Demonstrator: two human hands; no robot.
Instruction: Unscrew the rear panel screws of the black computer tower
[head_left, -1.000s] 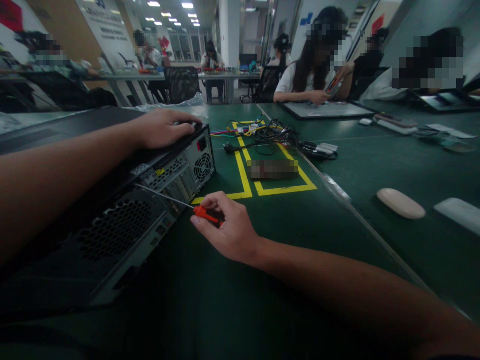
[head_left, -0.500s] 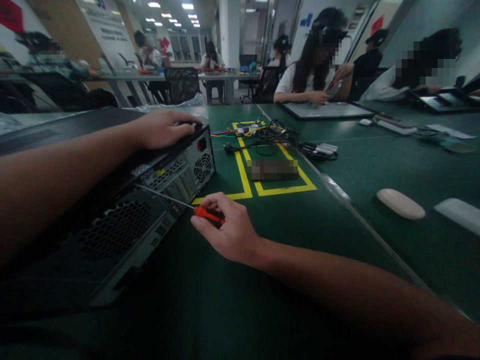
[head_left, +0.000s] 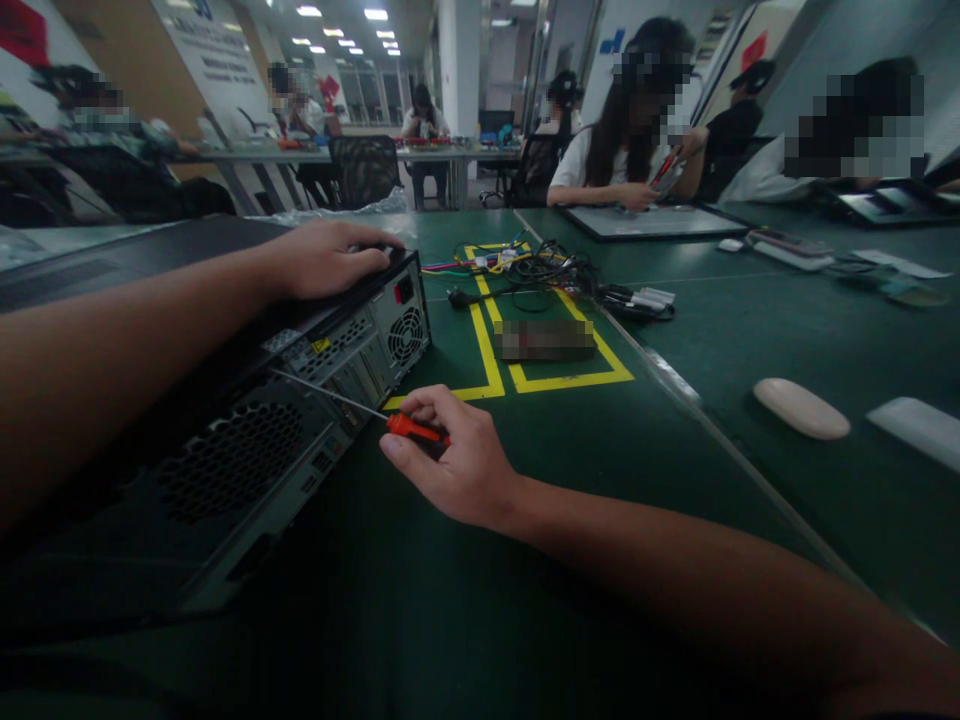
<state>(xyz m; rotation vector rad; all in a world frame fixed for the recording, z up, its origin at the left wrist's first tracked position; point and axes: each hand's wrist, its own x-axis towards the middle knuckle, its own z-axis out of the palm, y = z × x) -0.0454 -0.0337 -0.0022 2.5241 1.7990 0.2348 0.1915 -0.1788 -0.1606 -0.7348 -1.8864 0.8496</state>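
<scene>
A black desktop computer case (head_left: 225,265) lies on the green table at the left, its rear panel with vents and ports turned towards me. My left hand (head_left: 337,257) rests flat on top of the case near its far rear corner, fingers stretched out and holding nothing. In my right hand (head_left: 465,455) is a screwdriver (head_left: 409,426) with an orange and black handle, gripped between thumb and fingers. Its long metal shaft runs up and left, and the tip meets the upper edge of the rear panel. Whether it sits in a screw is too small to tell.
Beyond the case lie tangled black cables (head_left: 559,268) and a blurred dark block (head_left: 544,341), by yellow tape (head_left: 491,370) on the table. A pale rounded object (head_left: 801,408) lies at the right. Across the table, a person (head_left: 626,150) works over a flat panel (head_left: 660,222).
The screwdriver's handle has turned slightly in my right hand, while its tip stays at the same spot. My left hand has not moved.
</scene>
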